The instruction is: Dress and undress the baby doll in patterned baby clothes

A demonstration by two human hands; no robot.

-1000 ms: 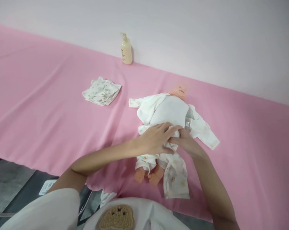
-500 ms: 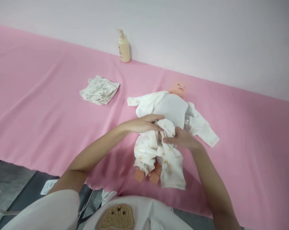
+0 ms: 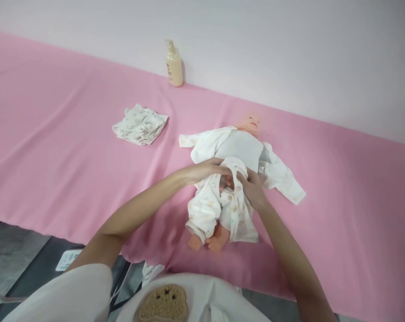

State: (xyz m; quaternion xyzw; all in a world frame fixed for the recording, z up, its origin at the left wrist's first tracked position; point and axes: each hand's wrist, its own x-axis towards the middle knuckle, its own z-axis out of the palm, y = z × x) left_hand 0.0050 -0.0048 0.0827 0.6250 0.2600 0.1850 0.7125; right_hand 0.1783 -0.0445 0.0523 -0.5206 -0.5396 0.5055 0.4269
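Observation:
A baby doll lies on its back, head toward the wall and bare feet toward me. White printed baby pants cover its legs, bunched, with a gap near the top where some skin-coloured doll shows. My left hand is closed on the left side of the pants' upper edge. My right hand grips the right side, thumb inside the raised edge. A white baby top lies open under the doll's pale torso, sleeves spread to both sides.
A pink cloth covers the table, which meets a pale wall at the back. A folded white printed cloth lies left of the doll. A cream pump bottle stands against the wall.
Both hands have closed in on the pants' upper edge, lifting it into a loop. The right-hand pant leg has been drawn up, baring more of the doll's foot and lower leg.

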